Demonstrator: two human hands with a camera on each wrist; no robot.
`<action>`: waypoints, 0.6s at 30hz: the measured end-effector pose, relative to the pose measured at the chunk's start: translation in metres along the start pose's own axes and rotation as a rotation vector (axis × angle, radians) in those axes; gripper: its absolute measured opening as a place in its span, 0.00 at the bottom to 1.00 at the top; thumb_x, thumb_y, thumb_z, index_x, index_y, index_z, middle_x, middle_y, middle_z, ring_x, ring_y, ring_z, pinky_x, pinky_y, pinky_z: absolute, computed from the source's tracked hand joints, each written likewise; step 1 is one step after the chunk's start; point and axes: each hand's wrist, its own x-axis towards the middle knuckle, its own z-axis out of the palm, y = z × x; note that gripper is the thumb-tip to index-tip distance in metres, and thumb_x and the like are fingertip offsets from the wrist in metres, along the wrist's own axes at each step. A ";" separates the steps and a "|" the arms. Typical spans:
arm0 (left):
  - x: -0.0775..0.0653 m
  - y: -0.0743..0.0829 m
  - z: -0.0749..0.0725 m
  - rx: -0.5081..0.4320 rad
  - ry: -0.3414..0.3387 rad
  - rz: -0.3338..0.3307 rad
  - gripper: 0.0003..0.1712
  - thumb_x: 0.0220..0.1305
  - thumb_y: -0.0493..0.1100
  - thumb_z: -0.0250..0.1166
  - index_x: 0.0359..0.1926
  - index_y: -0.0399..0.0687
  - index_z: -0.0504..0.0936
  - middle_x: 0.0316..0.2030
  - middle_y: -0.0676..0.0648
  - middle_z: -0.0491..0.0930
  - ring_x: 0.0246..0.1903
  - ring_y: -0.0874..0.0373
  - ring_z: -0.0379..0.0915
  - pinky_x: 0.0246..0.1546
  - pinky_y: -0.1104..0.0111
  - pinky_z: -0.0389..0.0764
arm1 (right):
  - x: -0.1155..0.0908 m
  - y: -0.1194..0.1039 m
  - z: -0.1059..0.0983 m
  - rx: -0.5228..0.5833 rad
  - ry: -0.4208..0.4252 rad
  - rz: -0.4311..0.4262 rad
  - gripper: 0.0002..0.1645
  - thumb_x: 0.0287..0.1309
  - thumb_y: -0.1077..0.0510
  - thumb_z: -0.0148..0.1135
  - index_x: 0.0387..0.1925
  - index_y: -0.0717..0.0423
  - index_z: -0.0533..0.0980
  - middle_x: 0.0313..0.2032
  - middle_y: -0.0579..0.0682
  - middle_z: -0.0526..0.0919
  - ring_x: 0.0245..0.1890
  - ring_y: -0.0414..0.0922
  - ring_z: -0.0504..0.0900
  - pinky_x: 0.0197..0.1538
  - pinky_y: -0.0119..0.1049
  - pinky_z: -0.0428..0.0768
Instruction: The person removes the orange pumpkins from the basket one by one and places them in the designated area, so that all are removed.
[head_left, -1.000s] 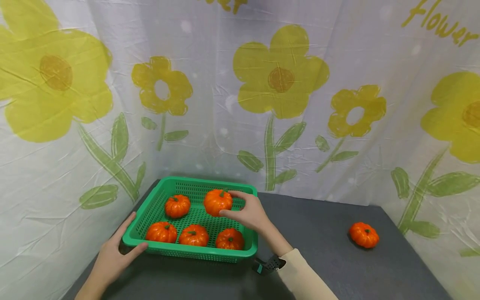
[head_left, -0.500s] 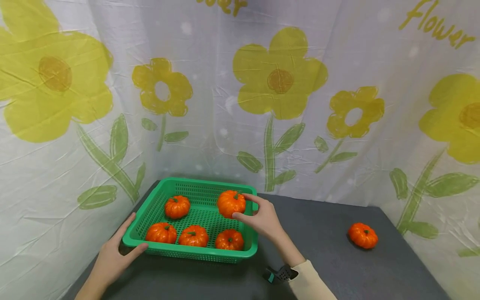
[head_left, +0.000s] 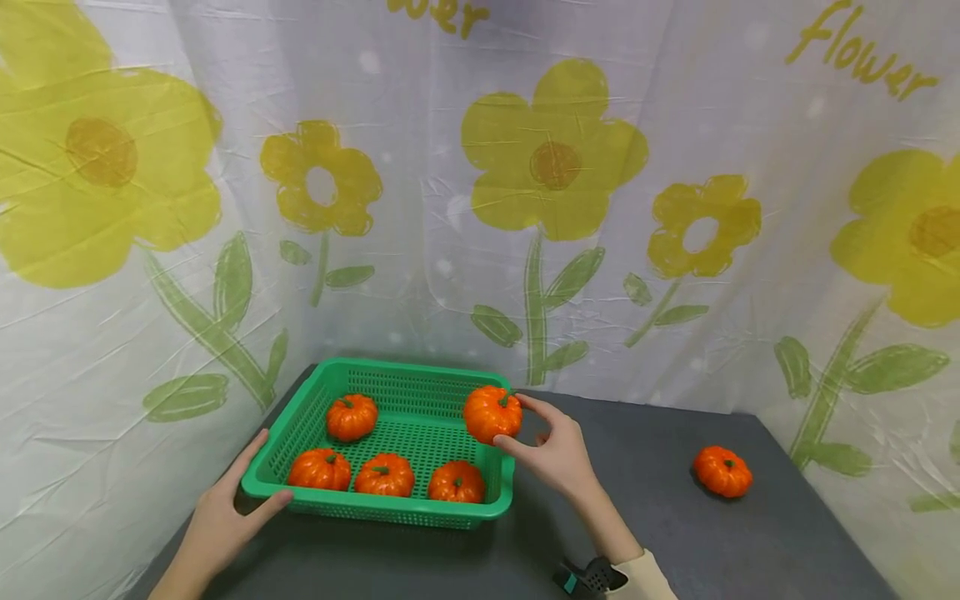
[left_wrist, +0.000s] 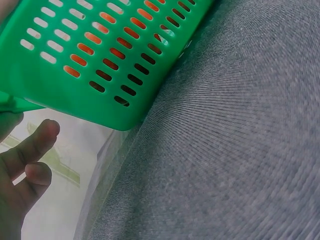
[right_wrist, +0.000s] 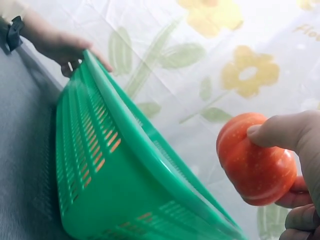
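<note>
A small orange pumpkin (head_left: 492, 414) with a green stem is pinched between the thumb and fingers of my right hand (head_left: 555, 446). In the head view it overlaps the right rim of the green basket (head_left: 375, 502); the right wrist view shows this pumpkin (right_wrist: 255, 160) in the air beside the rim. My left hand (head_left: 221, 517) holds the basket's front left corner, thumb at the front rim and fingers along the left side. Lower fingers (left_wrist: 37, 145) of that hand stand apart from the basket wall. Inside the basket lie several similar pumpkins (head_left: 384, 475).
Another orange pumpkin (head_left: 722, 472) lies on the dark grey table (head_left: 637, 483) at the right. A pale curtain (head_left: 420, 275) printed with yellow flowers hangs behind and on both sides, close to the basket's back and the table's edges.
My right hand has carried the pumpkin rightward, from over the basket's inside to its right rim. The left hand has kept its place at the corner, and the basket has hardly moved.
</note>
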 end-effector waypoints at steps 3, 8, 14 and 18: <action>0.000 -0.001 0.000 0.000 -0.003 -0.004 0.54 0.71 0.56 0.71 0.87 0.63 0.48 0.79 0.29 0.58 0.70 0.20 0.61 0.56 0.24 0.69 | -0.004 0.004 -0.006 -0.007 0.025 -0.001 0.42 0.53 0.48 0.84 0.69 0.50 0.80 0.62 0.52 0.85 0.12 0.36 0.47 0.21 0.28 0.55; 0.002 0.000 -0.001 0.000 -0.012 -0.016 0.55 0.71 0.57 0.71 0.87 0.62 0.48 0.79 0.28 0.58 0.70 0.20 0.61 0.57 0.24 0.69 | -0.012 0.014 -0.017 -0.013 0.059 0.007 0.41 0.52 0.48 0.85 0.67 0.52 0.80 0.61 0.54 0.86 0.11 0.34 0.48 0.19 0.28 0.56; 0.002 0.001 -0.001 0.005 -0.013 -0.014 0.55 0.71 0.57 0.71 0.87 0.60 0.49 0.78 0.26 0.58 0.70 0.20 0.61 0.56 0.24 0.69 | -0.022 0.023 -0.033 -0.026 0.096 0.035 0.41 0.51 0.48 0.86 0.66 0.53 0.81 0.59 0.55 0.86 0.10 0.33 0.49 0.18 0.28 0.57; 0.001 0.002 0.000 0.005 -0.019 -0.021 0.55 0.71 0.57 0.71 0.87 0.59 0.49 0.78 0.26 0.59 0.70 0.20 0.61 0.56 0.25 0.70 | -0.026 0.029 -0.044 -0.059 0.117 0.044 0.42 0.51 0.47 0.86 0.66 0.53 0.81 0.59 0.57 0.86 0.10 0.33 0.49 0.18 0.28 0.57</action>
